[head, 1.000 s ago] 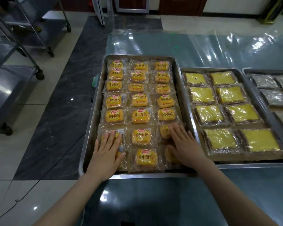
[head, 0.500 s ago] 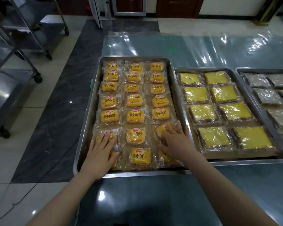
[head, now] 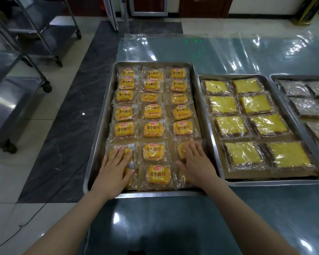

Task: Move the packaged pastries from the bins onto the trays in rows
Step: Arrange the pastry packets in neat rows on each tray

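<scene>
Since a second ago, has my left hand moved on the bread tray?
No. The left hand still lies flat on the nearest left-column packets, just as far from the tray at its near rim. Only the camera shifted.

Both arms reach forward from the bottom of the view, bare forearms, roughly parallel and angled slightly inward. Left hand point(head: 114, 170) is palm down, fingers together and stretched flat, thumb sticking out to the right. Right hand point(head: 196, 162) is also palm down with fingers extended forward and a bit spread, thumb out to the left. Neither hand is gripping anything, just pressing flat.
</scene>
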`<state>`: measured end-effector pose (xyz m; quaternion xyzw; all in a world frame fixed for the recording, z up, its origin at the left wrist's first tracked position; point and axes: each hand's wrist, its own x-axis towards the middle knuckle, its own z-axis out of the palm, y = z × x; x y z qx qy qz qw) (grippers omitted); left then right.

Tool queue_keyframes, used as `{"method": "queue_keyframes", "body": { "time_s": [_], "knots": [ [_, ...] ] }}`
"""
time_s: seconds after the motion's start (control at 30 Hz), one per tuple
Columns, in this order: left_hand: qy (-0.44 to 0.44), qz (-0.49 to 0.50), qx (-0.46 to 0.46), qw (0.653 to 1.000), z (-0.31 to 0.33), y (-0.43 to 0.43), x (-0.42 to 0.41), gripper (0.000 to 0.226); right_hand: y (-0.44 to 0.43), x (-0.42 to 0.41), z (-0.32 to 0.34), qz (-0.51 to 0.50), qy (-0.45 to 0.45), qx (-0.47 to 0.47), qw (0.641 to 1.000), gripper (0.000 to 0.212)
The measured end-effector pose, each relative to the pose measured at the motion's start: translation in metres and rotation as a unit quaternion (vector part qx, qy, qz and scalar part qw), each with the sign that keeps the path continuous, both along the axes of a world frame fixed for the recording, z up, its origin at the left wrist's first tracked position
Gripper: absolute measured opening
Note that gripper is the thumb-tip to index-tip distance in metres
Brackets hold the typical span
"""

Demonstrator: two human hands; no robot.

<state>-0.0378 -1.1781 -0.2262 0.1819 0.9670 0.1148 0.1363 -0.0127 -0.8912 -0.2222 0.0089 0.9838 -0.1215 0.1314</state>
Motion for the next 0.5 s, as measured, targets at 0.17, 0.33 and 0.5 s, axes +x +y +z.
{"method": "queue_keyframes", "body": {
  "time_s": [0.17,0.33,0.5],
  "knots": [
    [0.005,0.0,-0.009,1.0,-0.001,0.0,-0.001,0.066,-0.003,0.009,-0.004,0.021,-0.003,0.018,1.0,0.064],
    [-0.004,-0.009,-0.031,0.999,0.002,0.001,0.004,0.065,-0.002,0.011,-0.006,0.042,-0.03,0.029,0.998,0.061],
    [0.017,-0.014,-0.029,0.999,0.009,0.001,0.004,0.064,-0.001,0.009,-0.003,0.057,-0.07,-0.01,0.996,0.061]
  ]
}}
